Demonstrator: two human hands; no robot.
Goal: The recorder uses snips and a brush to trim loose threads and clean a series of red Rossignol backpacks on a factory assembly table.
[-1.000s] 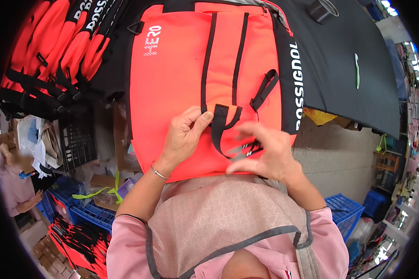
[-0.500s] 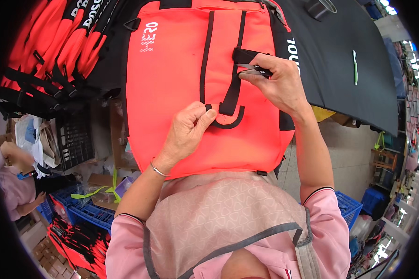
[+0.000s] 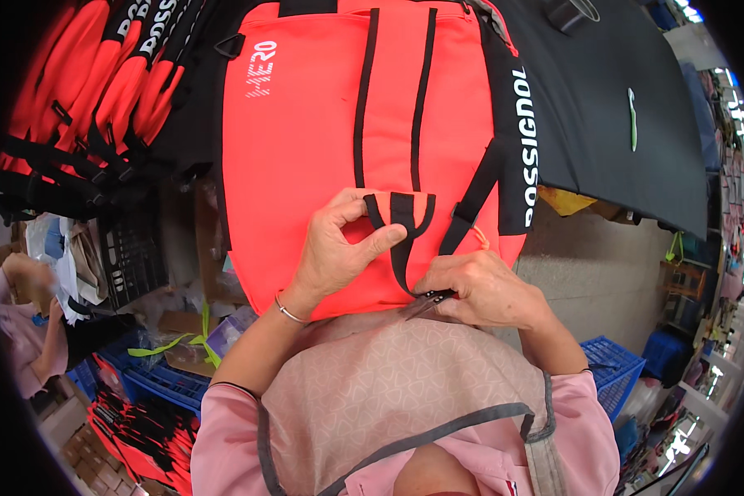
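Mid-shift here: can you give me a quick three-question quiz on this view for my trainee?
1. Which grip holds the small snips?
A) left
B) right
C) neither

2. True or false: the gray cup-shaped container is on the person's left of the red bag.

3. Fill in: the left grip pinches the black-edged end of the bag's shoulder ____.

Key:
1. B, the right grip.
2. False; the gray cup-shaped container is on the right.
3. Strap.
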